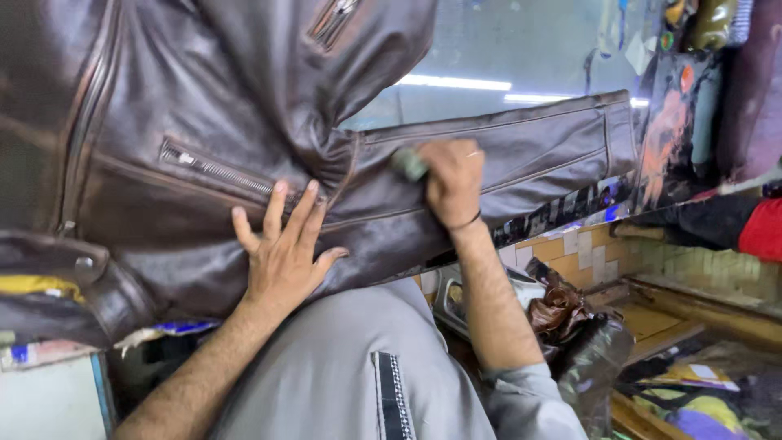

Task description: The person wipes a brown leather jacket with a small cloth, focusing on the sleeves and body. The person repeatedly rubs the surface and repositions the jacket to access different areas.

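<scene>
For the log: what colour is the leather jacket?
Dark brown leather jacket, worn lighter in patches; head view.

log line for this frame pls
left hand: flat on brown leather jacket | right hand: pressing small green object on sleeve

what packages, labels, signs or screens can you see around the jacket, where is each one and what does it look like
Printed panel: upright at right, past the brown leather jacket sleeve end; dark, with orange and red shapes.
Printed wrappers: lying flat at bottom right; yellow, purple and green.
Crumpled plastic bag: beside the right forearm; brown, shiny.
Labelled edge: bottom left under the jacket; pale with blue and red.
No screens show.
</scene>
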